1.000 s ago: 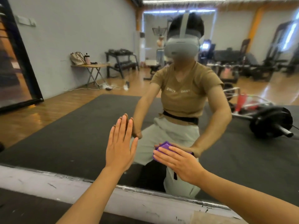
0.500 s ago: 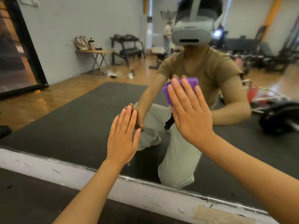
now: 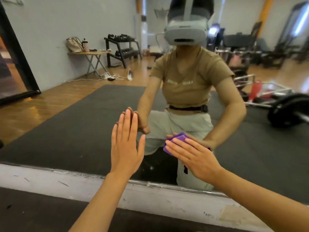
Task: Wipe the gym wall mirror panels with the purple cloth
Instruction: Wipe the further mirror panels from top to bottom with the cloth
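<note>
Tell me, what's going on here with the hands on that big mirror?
A person is cleaning a gym wall mirror. Their right hand presses a folded purple cloth flat against the glass, low down near the mirror's bottom edge. The left hand lies open and flat on the glass beside it, holding nothing, seemingly for support. The reflection shows them down low on a dark floor mat, with a barbell behind them.

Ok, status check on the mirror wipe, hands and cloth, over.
Left hand flat on the mirror, fingers straight. Right hand pressing the cloth low on the glass. Nothing in the way.
</note>
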Available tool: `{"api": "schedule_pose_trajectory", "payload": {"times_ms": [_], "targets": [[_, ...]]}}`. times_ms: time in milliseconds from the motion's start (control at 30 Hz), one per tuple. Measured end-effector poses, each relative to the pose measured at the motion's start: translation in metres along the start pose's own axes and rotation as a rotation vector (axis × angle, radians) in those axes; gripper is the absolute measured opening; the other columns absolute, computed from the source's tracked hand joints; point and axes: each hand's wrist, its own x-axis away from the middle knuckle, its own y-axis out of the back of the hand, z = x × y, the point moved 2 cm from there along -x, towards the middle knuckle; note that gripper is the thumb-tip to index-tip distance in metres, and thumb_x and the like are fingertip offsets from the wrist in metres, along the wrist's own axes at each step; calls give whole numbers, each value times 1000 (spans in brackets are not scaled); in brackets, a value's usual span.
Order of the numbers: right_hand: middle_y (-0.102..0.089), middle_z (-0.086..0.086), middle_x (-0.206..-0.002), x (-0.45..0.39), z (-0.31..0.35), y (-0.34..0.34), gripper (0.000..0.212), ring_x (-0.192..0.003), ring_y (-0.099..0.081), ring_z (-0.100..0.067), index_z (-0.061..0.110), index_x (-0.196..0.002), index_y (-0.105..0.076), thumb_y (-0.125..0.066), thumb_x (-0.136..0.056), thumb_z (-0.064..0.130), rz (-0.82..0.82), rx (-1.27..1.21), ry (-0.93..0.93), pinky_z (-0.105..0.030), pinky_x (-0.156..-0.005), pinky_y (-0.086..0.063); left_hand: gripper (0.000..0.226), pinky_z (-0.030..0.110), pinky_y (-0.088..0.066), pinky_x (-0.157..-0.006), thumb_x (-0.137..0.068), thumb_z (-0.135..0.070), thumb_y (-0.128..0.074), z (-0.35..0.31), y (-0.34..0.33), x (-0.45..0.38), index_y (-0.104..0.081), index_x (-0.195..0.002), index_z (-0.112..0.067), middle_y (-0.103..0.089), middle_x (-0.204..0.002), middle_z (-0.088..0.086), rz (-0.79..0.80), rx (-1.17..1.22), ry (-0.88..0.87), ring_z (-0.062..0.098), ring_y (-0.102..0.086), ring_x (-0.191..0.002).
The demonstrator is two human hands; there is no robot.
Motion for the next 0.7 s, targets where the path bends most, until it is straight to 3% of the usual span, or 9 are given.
{"api": "schedule_pose_trajectory", "payload": {"times_ms": [100,267,467,567,700], "targets": [[-3,-3,-170,-17,-28,17,69,-157,-4,-21,10,-161,-14,-41,-99,18,-48,9,-52,-38,-127,-4,69,35,-2,-125,-103,-41,-34,5,0,3,-9,-162,-15,2,-170,3,-12,40,-27,20,0,-156],[-27,-10,-163,-73,-95,66,59,-152,-24,-26,6,-156,-33,-53,-103,20,-271,31,-278,-42,-126,-17,69,40,-3,-125,-102,-40,-36,15,-4,0,-12,-162,-15,-1,-170,6,-29,44,-65,22,-4,-156],[-25,-15,-162,-95,-97,73,60,-153,-20,-32,3,-156,-28,-51,-103,19,-347,-34,-516,-48,-126,-14,69,43,-1,-126,-102,-40,-38,18,-12,0,-12,-161,-14,0,-170,7,-81,58,-71,25,-4,-156],[-19,-11,-166,-81,-57,47,65,-155,-13,-27,6,-158,-23,-50,-101,20,-275,-36,-367,-47,-126,-12,70,43,2,-126,-102,-42,-38,19,-14,1,-9,-161,-18,11,-169,1,-110,90,-44,21,3,-156],[5,-9,-170,-35,7,-1,86,-157,2,-26,11,-162,-4,-52,-93,24,31,84,71,-44,-127,4,70,40,3,-126,-102,-40,-37,19,-15,1,-7,-162,-19,13,-169,-1,-108,111,-46,20,6,-156]]}}
